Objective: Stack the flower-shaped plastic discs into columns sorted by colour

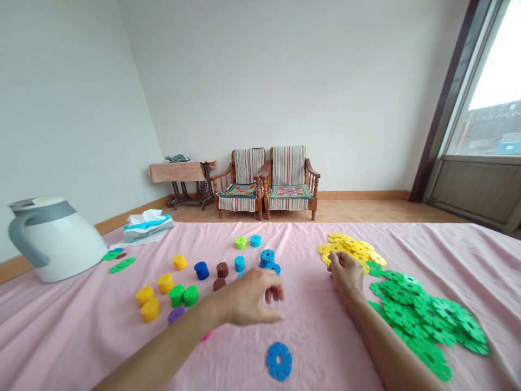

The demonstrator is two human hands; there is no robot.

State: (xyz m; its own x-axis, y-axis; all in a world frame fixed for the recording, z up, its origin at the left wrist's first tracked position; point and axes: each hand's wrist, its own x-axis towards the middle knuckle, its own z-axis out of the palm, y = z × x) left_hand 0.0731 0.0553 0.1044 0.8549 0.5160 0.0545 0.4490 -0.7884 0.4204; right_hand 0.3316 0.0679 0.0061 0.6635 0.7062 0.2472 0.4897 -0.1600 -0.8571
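My left hand (pixel 252 298) hovers over the pink tablecloth (pixel 309 336) with fingers curled loosely downward and nothing visible in them. It sits just in front of stacked snowflake discs, blue stacks (pixel 267 258) nearest. A single flat blue disc (pixel 279 360) lies below it. My right hand (pixel 345 274) rests at the edge of a pile of yellow discs (pixel 350 248), fingers curled onto them; what it grips is hidden. A wide spread of green discs (pixel 423 317) lies right of my right forearm.
Yellow (pixel 150 304), green (pixel 184 295), brown (pixel 222 270) and purple (pixel 176 314) stacks stand at left centre. A white kettle (pixel 52 239) and a tissue box (pixel 147 225) sit at the far left. Two wooden armchairs (pixel 266 182) stand by the far wall.
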